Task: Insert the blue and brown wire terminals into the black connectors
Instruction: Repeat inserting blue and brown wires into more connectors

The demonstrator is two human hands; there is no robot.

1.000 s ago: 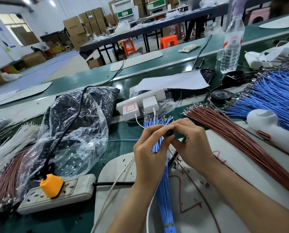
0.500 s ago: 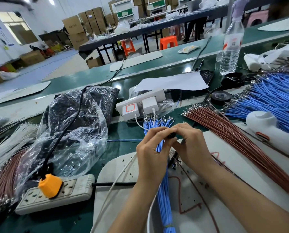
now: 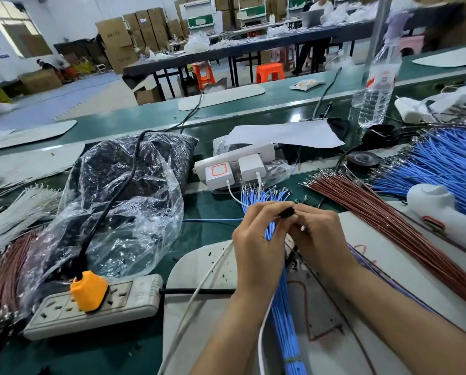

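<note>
**Left hand** (image 3: 256, 239): raised above the white board (image 3: 199, 280), wrist low, fingers arched upward. Thumb and forefinger are closed on the left end of the black connector (image 3: 287, 212). The other fingers are loosely curled behind.

**Right hand** (image 3: 318, 239): level with the left and touching it at the fingertips, back of the hand toward the camera. The fingers are curled, and thumb and forefinger nip the connector's right end. Any wire held there is hidden by the fingers.

**Black connector**: small, held in the air between both hands, just above the fanned tips of the blue wire bundle (image 3: 286, 320).

**Blue wire bundle**: lies lengthwise on the board, passing beneath the left hand and wrist.

**Brown wires** (image 3: 389, 220): long sheaf on the bench, right of the right hand, apart from it.

**Loose blue wires** (image 3: 443, 169): large heap at far right, beyond the brown sheaf.

**Grey power strip** (image 3: 134, 299): left of the board, with an orange plug (image 3: 88, 290) seated in it.

**Plastic bag** (image 3: 123, 201): clear with dark contents, behind the grey strip.

**White power strip** (image 3: 234, 161): beyond the hands, two chargers plugged in.

**Water bottle** (image 3: 378, 85): upright, far right rear.
</note>
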